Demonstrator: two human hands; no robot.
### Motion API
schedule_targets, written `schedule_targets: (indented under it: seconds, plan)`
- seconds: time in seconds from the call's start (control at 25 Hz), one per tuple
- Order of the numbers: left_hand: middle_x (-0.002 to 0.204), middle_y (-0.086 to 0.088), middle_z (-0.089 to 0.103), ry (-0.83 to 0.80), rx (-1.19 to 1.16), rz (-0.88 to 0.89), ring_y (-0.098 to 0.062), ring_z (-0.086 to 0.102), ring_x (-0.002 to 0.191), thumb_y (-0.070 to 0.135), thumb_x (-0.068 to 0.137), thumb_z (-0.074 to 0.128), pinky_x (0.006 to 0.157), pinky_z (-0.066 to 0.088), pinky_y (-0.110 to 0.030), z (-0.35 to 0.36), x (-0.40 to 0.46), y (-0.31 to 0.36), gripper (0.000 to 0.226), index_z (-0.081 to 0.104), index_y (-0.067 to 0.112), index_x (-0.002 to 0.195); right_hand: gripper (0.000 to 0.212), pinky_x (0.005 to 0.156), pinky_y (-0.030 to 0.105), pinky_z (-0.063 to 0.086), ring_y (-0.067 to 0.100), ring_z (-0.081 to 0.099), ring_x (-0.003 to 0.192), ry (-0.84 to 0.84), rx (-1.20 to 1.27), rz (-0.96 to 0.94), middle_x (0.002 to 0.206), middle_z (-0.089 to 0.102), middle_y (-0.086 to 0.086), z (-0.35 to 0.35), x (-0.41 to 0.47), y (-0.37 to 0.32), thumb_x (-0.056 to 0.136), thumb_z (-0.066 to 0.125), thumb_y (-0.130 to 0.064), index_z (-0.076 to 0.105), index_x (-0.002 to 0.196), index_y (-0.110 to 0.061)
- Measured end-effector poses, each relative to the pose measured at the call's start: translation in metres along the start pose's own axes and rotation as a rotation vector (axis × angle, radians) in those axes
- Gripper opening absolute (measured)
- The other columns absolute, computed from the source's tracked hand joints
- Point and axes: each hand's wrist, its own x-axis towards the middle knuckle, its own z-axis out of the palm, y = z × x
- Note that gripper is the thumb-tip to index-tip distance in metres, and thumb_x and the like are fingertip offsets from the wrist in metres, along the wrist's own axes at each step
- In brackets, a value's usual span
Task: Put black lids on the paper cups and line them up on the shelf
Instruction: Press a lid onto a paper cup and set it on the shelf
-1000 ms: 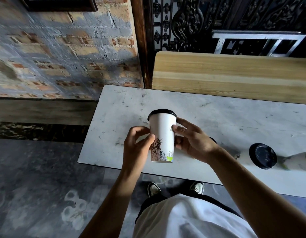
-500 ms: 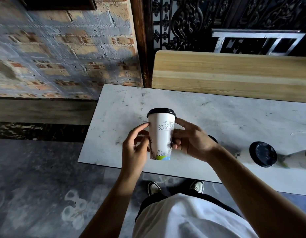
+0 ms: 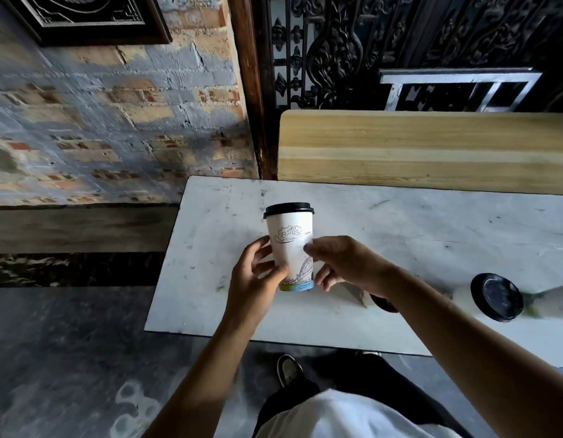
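Note:
A white paper cup point(image 3: 292, 245) with line drawings and a black lid point(image 3: 288, 208) stands upright over the white table point(image 3: 400, 229), held between both hands. My left hand point(image 3: 254, 276) grips its lower left side. My right hand point(image 3: 340, 263) pinches its right side with the fingertips. Another lidded cup point(image 3: 495, 297) lies on its side at the right, lid toward me. A further cup point(image 3: 555, 300) lies at the right edge, mostly cut off. Behind my right wrist a dark round piece point(image 3: 382, 303) shows partly; I cannot tell what it is.
A wooden shelf point(image 3: 425, 150) runs along the far side of the table, above it. A brick wall point(image 3: 115, 121) fills the left, and dark carved screens stand behind the shelf. My shoes point(image 3: 289, 369) are under the table's near edge.
The cup has been turned between my hands: the statue drawing has gone round and a cloud and a bridge now face me. My right fingers shifted to a fingertip pinch.

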Motion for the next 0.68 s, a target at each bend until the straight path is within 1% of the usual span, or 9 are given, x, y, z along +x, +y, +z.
schedule_targets:
  seconds: [0.08, 0.12, 0.2, 0.28, 0.4, 0.52, 0.6, 0.64, 0.68]
  plan:
    - [0.129, 0.003, 0.07, -0.034, 0.029, -0.01, -0.016, 0.075, 0.106, 0.018, 0.071, 0.075, 0.087, 0.063, -0.044, 0.003, 0.025, 0.006, 0.054, 0.06, 0.036, 0.12, 0.017, 0.06, 0.027, 0.059, 0.014, 0.072, 0.07, 0.027, -0.131, 0.018, 0.094, 0.077, 0.002, -0.01, 0.017, -0.013, 0.103, 0.061, -0.027, 0.068, 0.118, -0.027]
    - [0.13, 0.001, 0.068, -0.052, 0.045, 0.0, -0.018, 0.074, 0.107, 0.015, 0.072, 0.074, 0.091, 0.062, -0.05, 0.006, 0.039, 0.01, 0.057, 0.058, 0.031, 0.124, 0.032, 0.061, 0.027, 0.059, 0.015, 0.073, 0.075, 0.027, -0.197, 0.019, 0.097, 0.077, 0.002, -0.018, 0.027, -0.019, 0.1, 0.066, -0.025, 0.061, 0.131, -0.03]
    - [0.135, -0.006, 0.067, -0.071, 0.106, 0.041, -0.02, 0.073, 0.109, 0.006, 0.079, 0.075, 0.096, 0.059, -0.054, 0.015, 0.075, 0.021, 0.063, 0.054, 0.022, 0.136, 0.069, 0.06, 0.024, 0.059, 0.015, 0.074, 0.082, 0.045, -0.334, -0.006, 0.105, 0.074, 0.0, -0.036, 0.05, -0.031, 0.092, 0.075, -0.021, 0.041, 0.151, -0.032]
    - [0.134, -0.011, 0.068, -0.059, 0.166, 0.075, -0.025, 0.072, 0.112, 0.0, 0.084, 0.076, 0.098, 0.058, -0.055, 0.028, 0.117, 0.03, 0.065, 0.051, 0.018, 0.142, 0.083, 0.058, 0.023, 0.059, 0.014, 0.073, 0.086, 0.117, -0.441, -0.057, 0.109, 0.068, -0.005, -0.054, 0.081, -0.04, 0.085, 0.082, -0.02, 0.036, 0.153, -0.03]
    - [0.128, -0.013, 0.07, -0.004, 0.23, 0.113, -0.025, 0.071, 0.112, -0.002, 0.084, 0.074, 0.097, 0.058, -0.052, 0.053, 0.185, 0.034, 0.064, 0.051, 0.015, 0.141, 0.07, 0.066, 0.029, 0.058, 0.012, 0.07, 0.089, 0.23, -0.533, -0.118, 0.126, 0.069, -0.003, -0.088, 0.144, -0.045, 0.081, 0.082, -0.02, 0.046, 0.142, -0.021]
    - [0.128, -0.015, 0.068, 0.029, 0.251, 0.138, -0.013, 0.072, 0.098, -0.01, 0.083, 0.072, 0.092, 0.059, -0.036, 0.073, 0.272, 0.023, 0.065, 0.049, 0.007, 0.141, 0.058, 0.088, 0.042, 0.058, 0.026, 0.073, 0.102, 0.318, -0.563, -0.171, 0.129, 0.072, 0.005, -0.131, 0.225, -0.038, 0.081, 0.08, -0.016, 0.056, 0.133, -0.011]
    - [0.118, -0.008, 0.067, 0.008, 0.252, 0.159, 0.007, 0.071, 0.083, -0.015, 0.084, 0.071, 0.079, 0.058, -0.019, 0.082, 0.332, 0.011, 0.066, 0.048, 0.003, 0.143, 0.057, 0.087, 0.038, 0.057, 0.025, 0.073, 0.104, 0.356, -0.613, -0.26, 0.124, 0.074, 0.005, -0.159, 0.28, -0.035, 0.08, 0.082, -0.016, 0.058, 0.131, -0.009]
    - [0.113, -0.003, 0.067, 0.003, 0.272, 0.177, 0.012, 0.069, 0.08, -0.014, 0.084, 0.072, 0.076, 0.056, -0.016, 0.086, 0.355, 0.007, 0.065, 0.05, 0.003, 0.143, 0.058, 0.085, 0.035, 0.056, 0.023, 0.073, 0.103, 0.366, -0.646, -0.295, 0.121, 0.073, 0.004, -0.17, 0.302, -0.034, 0.079, 0.083, -0.018, 0.057, 0.131, -0.009]
    - [0.112, 0.0, 0.068, 0.009, 0.308, 0.21, 0.013, 0.069, 0.083, -0.011, 0.085, 0.074, 0.079, 0.055, -0.016, 0.088, 0.376, 0.004, 0.064, 0.052, 0.005, 0.142, 0.058, 0.084, 0.037, 0.057, 0.022, 0.072, 0.101, 0.369, -0.668, -0.319, 0.118, 0.073, 0.001, -0.178, 0.321, -0.035, 0.079, 0.084, -0.019, 0.057, 0.13, -0.01]
